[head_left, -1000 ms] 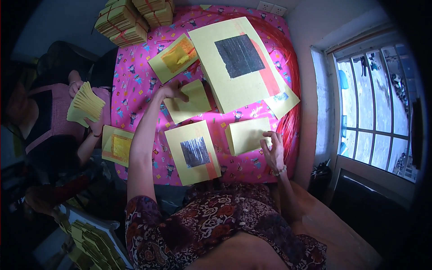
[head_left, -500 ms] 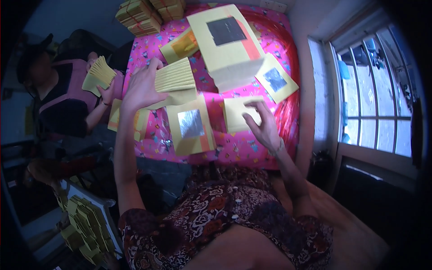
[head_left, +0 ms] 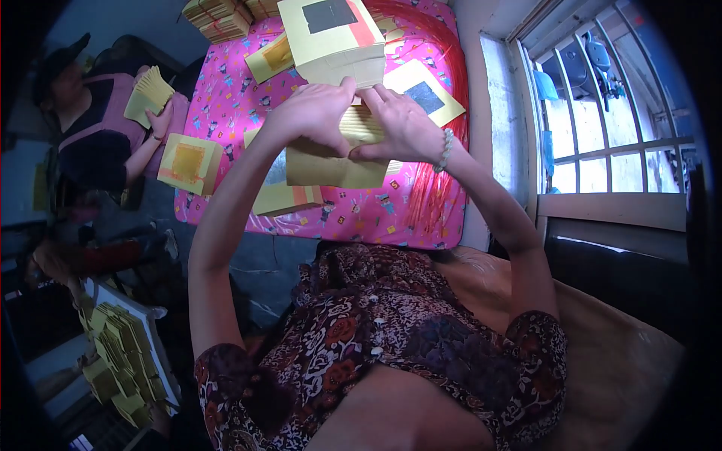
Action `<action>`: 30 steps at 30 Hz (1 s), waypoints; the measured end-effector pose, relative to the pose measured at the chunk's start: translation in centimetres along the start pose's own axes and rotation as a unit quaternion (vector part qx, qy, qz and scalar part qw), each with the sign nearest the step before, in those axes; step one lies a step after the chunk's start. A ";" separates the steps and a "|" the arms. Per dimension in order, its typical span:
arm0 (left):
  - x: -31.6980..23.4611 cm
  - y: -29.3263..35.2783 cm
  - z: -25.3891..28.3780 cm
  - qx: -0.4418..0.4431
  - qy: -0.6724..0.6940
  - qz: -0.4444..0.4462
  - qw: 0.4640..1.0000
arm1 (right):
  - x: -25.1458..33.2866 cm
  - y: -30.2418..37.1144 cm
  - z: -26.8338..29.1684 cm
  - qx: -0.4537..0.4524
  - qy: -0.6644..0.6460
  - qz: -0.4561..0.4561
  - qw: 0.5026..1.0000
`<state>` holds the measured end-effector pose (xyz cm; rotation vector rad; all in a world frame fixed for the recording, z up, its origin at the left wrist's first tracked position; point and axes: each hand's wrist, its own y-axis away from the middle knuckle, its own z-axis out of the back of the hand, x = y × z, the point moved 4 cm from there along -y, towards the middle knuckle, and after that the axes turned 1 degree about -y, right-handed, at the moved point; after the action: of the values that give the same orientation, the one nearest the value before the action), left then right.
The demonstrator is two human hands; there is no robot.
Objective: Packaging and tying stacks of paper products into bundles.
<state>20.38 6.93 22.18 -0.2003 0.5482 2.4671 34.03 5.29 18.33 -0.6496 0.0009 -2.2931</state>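
Both hands are closed on a stack of yellow paper sheets (head_left: 335,167), held over the pink patterned tablecloth. My left hand (head_left: 314,114) grips its left side with the thumb in front. My right hand (head_left: 406,126), a beaded bracelet at its wrist, pinches the right side. The two thumbs nearly meet at the front edge, and ridged sheet edges show between the hands. Just beyond stands a tall block of yellow paper (head_left: 299,46) with a dark square on top. Partly hidden below the held stack lies another yellow paper pile (head_left: 282,200).
A yellow sheet with a silver square (head_left: 426,98) lies right of my hands, beside red plastic strands (head_left: 449,68). To the left are an orange-marked paper stack (head_left: 188,161) and a person holding fanned paper (head_left: 147,96). Tied bundles (head_left: 218,20) sit at the back; a barred window (head_left: 602,113) is right.
My left hand has moved right with the fanned paper. My right hand has left the sheet on the right and now grips the stack too. The whole view has shifted.
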 end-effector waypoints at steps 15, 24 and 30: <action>0.6 2.1 -11.1 -0.532 0.584 0.118 0.601 | -14.8 4.7 -0.2 0.226 -0.337 -0.163 0.899; -0.3 -5.8 -32.3 -0.112 0.909 0.359 0.177 | -21.8 3.8 -1.6 0.174 -0.479 -0.262 0.819; 1.6 -11.7 -33.2 -0.199 0.846 0.474 0.140 | -24.5 0.0 -5.7 0.257 -0.466 -0.284 0.798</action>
<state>26.54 2.18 -12.20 1.7654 -0.3090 -0.5793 46.13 20.45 2.28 -1.5403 -1.3949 -2.0620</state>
